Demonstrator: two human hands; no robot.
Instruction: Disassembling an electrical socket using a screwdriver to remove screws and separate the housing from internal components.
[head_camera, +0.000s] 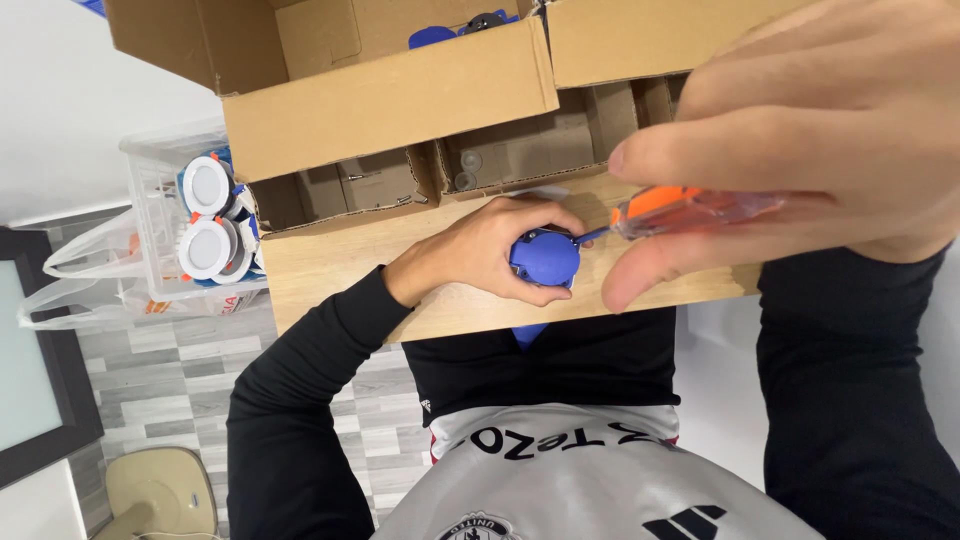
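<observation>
Gripping a blue part on the board, the left hand steadies it while the right hand clasps a screwdriver at it, fastening seemingly underway.

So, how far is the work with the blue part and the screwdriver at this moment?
Looks done: two white round fittings lie in the clear bin. In hand: the left hand holds a blue housing on the wooden board, and the right hand puts the screwdriver tip to it. Left: cannot tell how many; more blue pieces show in the cardboard box.
</observation>
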